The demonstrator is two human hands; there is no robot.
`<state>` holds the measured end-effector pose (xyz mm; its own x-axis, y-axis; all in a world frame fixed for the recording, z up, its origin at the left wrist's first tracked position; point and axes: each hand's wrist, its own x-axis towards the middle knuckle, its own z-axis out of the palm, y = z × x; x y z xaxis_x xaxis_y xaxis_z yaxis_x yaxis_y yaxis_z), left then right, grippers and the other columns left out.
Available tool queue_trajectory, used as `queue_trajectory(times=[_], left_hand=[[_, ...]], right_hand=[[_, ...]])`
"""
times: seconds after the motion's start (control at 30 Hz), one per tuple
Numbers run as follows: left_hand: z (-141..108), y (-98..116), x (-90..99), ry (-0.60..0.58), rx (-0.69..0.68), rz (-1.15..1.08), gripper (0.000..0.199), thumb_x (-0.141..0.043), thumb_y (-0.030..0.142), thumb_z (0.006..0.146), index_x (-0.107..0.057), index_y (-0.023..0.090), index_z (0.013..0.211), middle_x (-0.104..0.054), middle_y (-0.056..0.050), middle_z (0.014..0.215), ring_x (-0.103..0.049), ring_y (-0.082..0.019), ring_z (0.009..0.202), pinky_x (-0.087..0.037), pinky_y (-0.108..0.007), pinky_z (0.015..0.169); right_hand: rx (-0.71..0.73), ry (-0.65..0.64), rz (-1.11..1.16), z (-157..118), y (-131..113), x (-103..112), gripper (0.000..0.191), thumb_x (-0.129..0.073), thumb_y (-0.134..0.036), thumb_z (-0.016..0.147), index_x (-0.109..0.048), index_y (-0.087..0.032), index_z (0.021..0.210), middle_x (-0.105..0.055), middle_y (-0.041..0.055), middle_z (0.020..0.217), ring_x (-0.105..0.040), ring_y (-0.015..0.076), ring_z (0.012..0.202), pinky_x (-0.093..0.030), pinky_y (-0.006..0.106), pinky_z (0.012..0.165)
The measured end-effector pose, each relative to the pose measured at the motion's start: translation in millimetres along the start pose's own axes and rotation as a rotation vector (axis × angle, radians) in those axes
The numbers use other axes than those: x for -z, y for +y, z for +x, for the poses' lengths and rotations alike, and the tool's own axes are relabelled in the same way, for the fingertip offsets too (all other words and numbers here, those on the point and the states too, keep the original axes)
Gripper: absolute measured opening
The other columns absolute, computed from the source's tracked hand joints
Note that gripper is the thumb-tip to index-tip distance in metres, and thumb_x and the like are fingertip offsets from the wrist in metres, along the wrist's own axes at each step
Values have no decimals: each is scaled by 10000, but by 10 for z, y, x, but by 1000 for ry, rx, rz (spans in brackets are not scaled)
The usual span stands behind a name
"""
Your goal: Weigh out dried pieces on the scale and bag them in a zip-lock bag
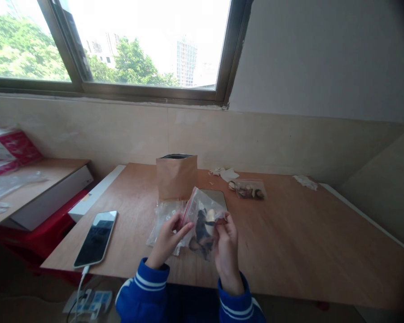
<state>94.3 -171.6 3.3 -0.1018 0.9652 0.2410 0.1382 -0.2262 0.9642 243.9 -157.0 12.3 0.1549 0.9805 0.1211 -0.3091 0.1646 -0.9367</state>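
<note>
Zip bag [193,204], clear w/ red strip, is up b/w both hands over the near-middle part of the wooden surface [296,242], tilted, strip toward the L side. Dark + pale pieces [201,229] show thru the plastic.

L grip [168,237]: nearly closed, thumb in front & fingers behind, has the bag by its red-strip edge. R grip [226,235]: pinched closed on the bag's opp. side, fingers curled, thumb partly hidden.

Under/behind L grip: loose clear bags [160,220], lying flat, overlapping. Just behind those, brown pouch [176,178], upright, top open, dark inside. Flat grey item [219,197] w/ dark rim, rounded corner, partly hidden by the zip bag; can't tell what it is. Farther back & R: 2nd filled bag [251,189], lying flat, similar pieces. White scraps [229,174] near it by the wall; another white scrap [305,181] at far R.

L side of surface: phone [96,240], screen up & dark, white cable [81,283] plugged in, running down past the edge twd a power strip [93,301] below. Far L: pink/white box [15,150] on a 2nd table [67,168].
</note>
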Motion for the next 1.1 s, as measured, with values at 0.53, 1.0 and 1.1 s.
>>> queue_trajectory(times=[0.53,1.0,1.1], left_hand=[[-135,-61,-10,-143,-92,-29,173,-564,288,881,-506,202,1020,-633,-78,1011,-631,-200,918,-512,-341,840],[-104,-86,-106,88,-53,164,277,-427,401,936,-477,200,751,-503,24,653,-495,-128,610,-397,-244,590],[-113,-102,-53,34,-70,211,285,-434,404,925,-479,201,730,-496,33,611,-474,-120,562,-373,-237,560]], right_hand=[[119,-100,-326,-268,205,-463,274,-576,-447,880,-614,-192,971,-681,71,948,-653,196,825,-533,327,759],[140,-179,-395,-279,208,-311,273,-572,-432,886,-672,-185,830,-706,48,780,-665,179,715,-524,265,662],[172,-48,-444,-241,220,-204,281,-575,-444,876,-681,-185,854,-716,53,787,-656,172,660,-517,262,614]])
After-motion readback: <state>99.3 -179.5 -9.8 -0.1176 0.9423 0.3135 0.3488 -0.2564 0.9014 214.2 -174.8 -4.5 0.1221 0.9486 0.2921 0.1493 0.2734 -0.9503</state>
